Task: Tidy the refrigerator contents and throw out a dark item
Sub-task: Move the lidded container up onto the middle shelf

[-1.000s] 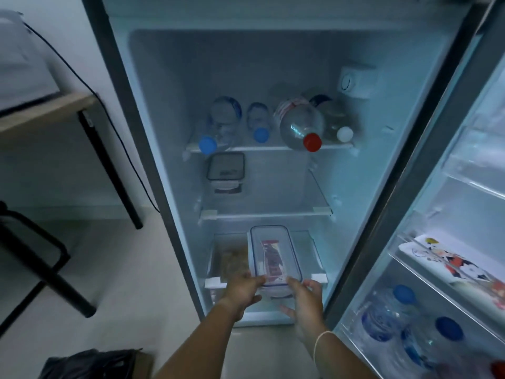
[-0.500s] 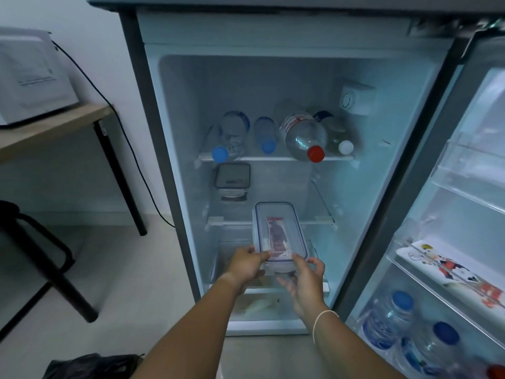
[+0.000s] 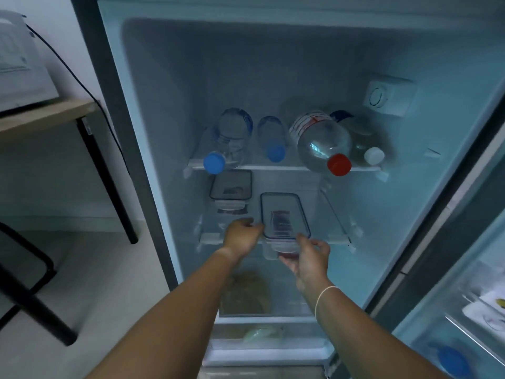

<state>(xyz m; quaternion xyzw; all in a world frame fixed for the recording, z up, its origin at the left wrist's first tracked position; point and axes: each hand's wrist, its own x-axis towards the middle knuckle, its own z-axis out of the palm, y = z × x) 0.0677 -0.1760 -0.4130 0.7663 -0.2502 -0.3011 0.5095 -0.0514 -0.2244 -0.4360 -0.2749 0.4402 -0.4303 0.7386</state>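
The open refrigerator (image 3: pixel 287 64) fills most of the view, its door (image 3: pixel 464 269) swung out to the right with a blue-capped bottle low in a door bin. To the left stands a wooden table (image 3: pixel 46 116) on a black leg, carrying a white appliance (image 3: pixel 21 75), with a dark cable running down the wall behind it. Inside, the upper shelf (image 3: pixel 284 168) holds four bottles lying on their sides, caps toward the camera: two with blue caps on the left, a large clear bottle with a red cap (image 3: pixel 339 164), and one with a white cap on the right. On the middle shelf (image 3: pixel 337 239), toward the back left, sits a dark-lidded container (image 3: pixel 231 188). Just right of it and nearer the front is the clear rectangular container (image 3: pixel 284 217) with a blue-rimmed lid and something reddish inside; its long axis runs front to back, the far short end pointing into the fridge, the near end hanging over the shelf's front edge. The left hand (image 3: pixel 241 236) sits at its near left corner, fingers curled against the side. The right hand (image 3: pixel 311 255) is at its near right corner, slightly below, thumb up by the lid edge and fingers spread loosely beneath the base, cupping rather than clamping; whether the container's weight lies on the shelf or on the hands cannot be told. A thin white band (image 3: pixel 326 294) circles the right wrist. Below, a drawer holds something brownish, blurred.
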